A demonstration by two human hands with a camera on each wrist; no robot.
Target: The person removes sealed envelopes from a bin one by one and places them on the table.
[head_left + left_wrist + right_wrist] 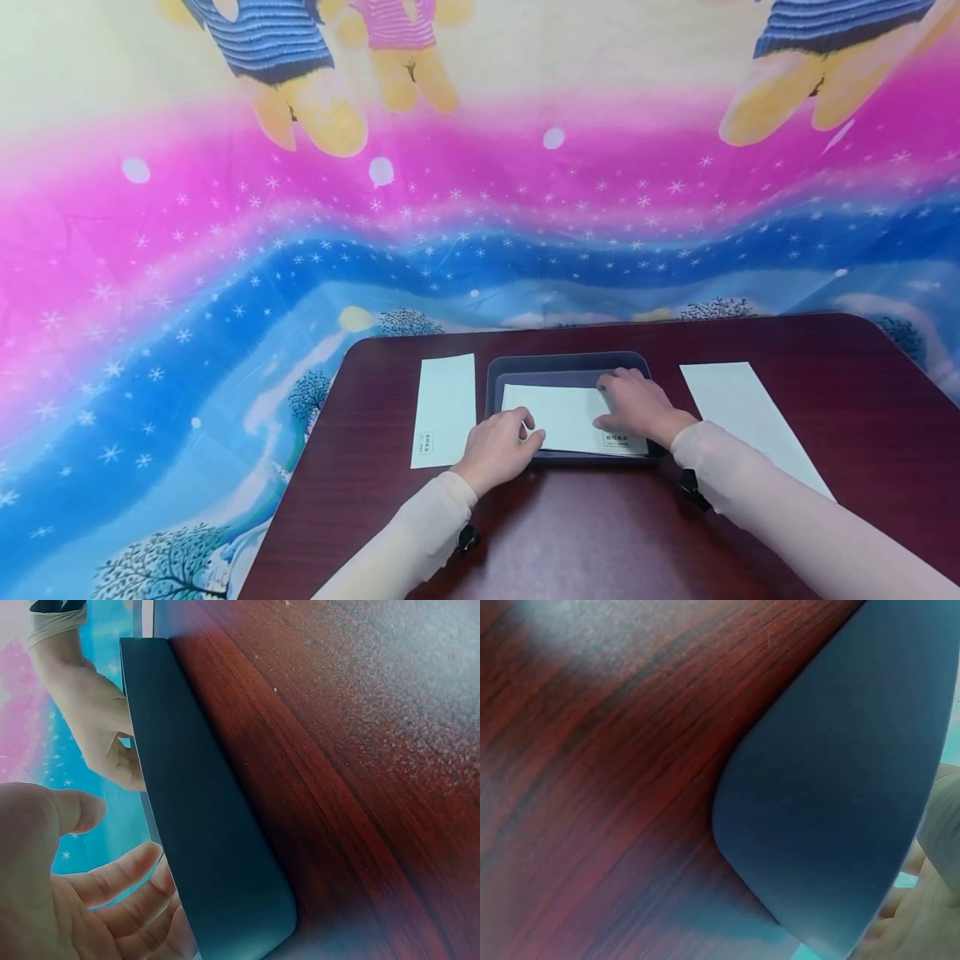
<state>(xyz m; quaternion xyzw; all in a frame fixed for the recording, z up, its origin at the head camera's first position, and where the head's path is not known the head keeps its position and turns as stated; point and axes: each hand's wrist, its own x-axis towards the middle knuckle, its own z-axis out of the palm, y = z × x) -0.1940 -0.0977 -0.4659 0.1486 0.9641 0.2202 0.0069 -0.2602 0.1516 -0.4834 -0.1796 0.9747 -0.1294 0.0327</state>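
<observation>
A dark grey tray (567,362) on the table holds a white rectangular paper (555,417) with a small printed box at its lower right corner. My right hand (637,407) lies over the right end of this paper, thumb and fingers spread apart. At the left end is my left hand (498,446), its fingers loosely bent by the paper's edge. In the left wrist view the left fingers (124,889) reach behind the tray wall, thumb standing apart. The right wrist view shows the right hand (922,907) partly hidden by the tray wall.
Left of the tray lies another white paper (446,408) with a printed box. A longer white paper (742,417) lies to the right, partly under the right sleeve. A patterned cloth (480,200) hangs behind the dark wooden table (360,500).
</observation>
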